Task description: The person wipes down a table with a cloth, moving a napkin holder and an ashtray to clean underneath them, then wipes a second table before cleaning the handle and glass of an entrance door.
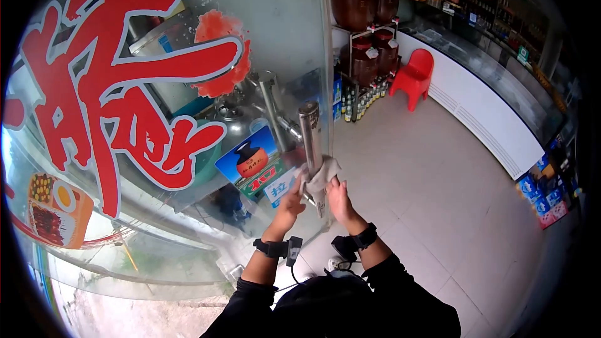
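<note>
A greyish cloth (324,174) is wrapped around the upright metal door handle (309,126), below its middle. My left hand (290,205) is at the left of the handle, its fingers closed on the cloth's left side. On the other side my right hand (340,203) pinches the cloth's right edge. The handle is fixed to a glass door (285,44) with large red lettering (113,62). Stickers, one with a dark pot picture (251,158), are beside the handle. The cloth hides part of the handle and some fingertips.
A red plastic chair (414,75) stands by a long white display counter (466,97). Brown jars (354,6) fill a metal rack, with several bottles (363,103) at its foot. Stacked packages (543,191) are at the right. Tiled floor (400,175) lies below.
</note>
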The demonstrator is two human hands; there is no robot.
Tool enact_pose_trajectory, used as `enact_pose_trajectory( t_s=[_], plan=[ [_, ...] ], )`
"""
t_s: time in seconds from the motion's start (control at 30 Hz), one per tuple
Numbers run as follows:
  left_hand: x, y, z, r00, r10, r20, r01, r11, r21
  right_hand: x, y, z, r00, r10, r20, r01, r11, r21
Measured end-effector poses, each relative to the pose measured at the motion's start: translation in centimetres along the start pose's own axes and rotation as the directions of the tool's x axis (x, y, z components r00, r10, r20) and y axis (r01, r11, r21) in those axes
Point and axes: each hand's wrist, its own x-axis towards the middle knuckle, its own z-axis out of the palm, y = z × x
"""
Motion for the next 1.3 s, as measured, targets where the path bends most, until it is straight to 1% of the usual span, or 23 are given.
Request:
enact_pose_trajectory(
  t_s=[0.07,0.1,0.13,0.17,0.2,0.27,0.33,0.4,0.47,0.5,0.57,0.6,0.67,0.73,0.77,0.8,0.87,0.93,0.97,1.03,1.13,1.2,1.3],
  plan=[
    [0.0,1.2,0.3,0.997,-0.009,0.071,0.004,0.997,0.080,-0.1,-0.9,1.0,0.991,-0.136,0.011,0.135,0.990,0.028],
    [-0.3,0.9,0.5,0.997,-0.078,0.021,0.076,0.994,0.080,-0.3,-0.2,0.9,0.991,-0.128,-0.030,0.123,0.983,-0.135],
    [-0.6,0.4,0.6,0.989,-0.145,-0.029,0.147,0.986,0.077,-0.6,0.8,0.5,0.991,-0.127,-0.030,0.122,0.984,-0.133],
    [-1.4,-1.3,-0.4,0.955,-0.294,-0.045,0.297,0.945,0.135,-1.0,2.3,-0.3,0.997,-0.025,-0.070,0.014,0.987,-0.159],
    [-2.0,-2.0,-0.5,0.955,-0.292,-0.046,0.296,0.945,0.136,-1.3,4.2,-1.3,0.991,0.074,-0.113,-0.094,0.979,-0.181],
    [-2.8,-3.3,-0.5,0.826,-0.562,-0.031,0.562,0.819,0.117,-1.8,8.7,-3.4,0.988,0.058,-0.141,-0.081,0.983,-0.163],
    [-2.7,-4.2,-0.8,0.835,-0.550,0.023,0.537,0.822,0.190,-1.9,7.9,-2.8,0.988,0.049,-0.149,-0.069,0.989,-0.130],
    [-2.4,-2.1,0.6,0.950,-0.311,0.010,0.306,0.938,0.161,-2.1,4.7,-1.2,0.990,0.067,-0.126,-0.077,0.994,-0.074],
    [-1.0,0.9,1.4,0.960,-0.280,0.017,0.269,0.936,0.225,-1.6,0.9,0.7,0.976,-0.213,-0.043,0.193,0.939,-0.285],
    [-0.4,2.4,1.8,0.987,-0.160,0.024,0.152,0.969,0.194,-1.3,-1.8,2.4,0.950,-0.312,0.004,0.300,0.909,-0.290],
    [0.7,4.8,2.5,1.000,0.000,0.029,-0.004,0.992,0.125,-0.3,-3.3,3.6,0.918,-0.395,0.016,0.372,0.849,-0.375],
    [0.9,4.9,2.5,1.000,-0.002,0.028,-0.002,0.992,0.123,0.0,-3.9,3.9,0.882,-0.470,0.040,0.435,0.778,-0.453],
    [0.9,4.5,2.1,1.000,-0.021,0.020,0.017,0.984,0.180,0.2,-3.3,3.7,0.887,-0.459,0.044,0.419,0.765,-0.489],
    [-0.2,2.6,1.1,0.998,-0.059,0.017,0.055,0.981,0.184,0.5,-0.6,2.6,0.891,-0.451,-0.043,0.322,0.698,-0.640],
    [-0.7,2.2,0.9,0.964,-0.265,0.012,0.251,0.926,0.283,-0.1,0.1,2.4,0.924,-0.370,-0.101,0.253,0.786,-0.565],
    [-1.3,1.6,0.5,0.889,-0.458,-0.015,0.430,0.821,0.377,-0.7,1.2,1.0,0.984,-0.111,-0.143,0.014,0.835,-0.551],
    [-2.6,-0.6,-0.4,0.936,-0.340,0.095,0.291,0.896,0.335,-1.6,4.4,-0.2,0.952,-0.010,-0.306,-0.104,0.930,-0.352],
    [-2.8,0.8,0.0,0.961,-0.264,0.087,0.212,0.898,0.385,-2.2,4.6,1.1,0.908,-0.310,-0.282,0.066,0.770,-0.634],
    [-2.9,2.0,0.1,0.961,-0.264,0.087,0.211,0.898,0.386,-2.9,3.8,2.0,0.907,-0.363,-0.212,0.224,0.844,-0.487],
    [-2.8,6.1,0.6,0.998,-0.058,0.034,0.030,0.838,0.544,-3.5,1.6,4.5,0.869,-0.494,-0.035,0.385,0.717,-0.581],
    [-3.1,11.3,1.1,0.982,0.190,-0.008,-0.156,0.831,0.534,-1.6,-1.1,8.0,0.775,-0.604,0.186,0.571,0.541,-0.618],
    [-3.4,13.9,0.9,0.945,0.324,-0.040,-0.238,0.767,0.596,0.6,-2.6,10.5,0.719,-0.651,0.243,0.631,0.466,-0.620],
    [-4.0,16.9,0.6,0.844,0.535,-0.036,-0.261,0.468,0.844,4.0,-5.5,13.9,0.712,-0.632,0.304,0.666,0.471,-0.578]
  ],
)
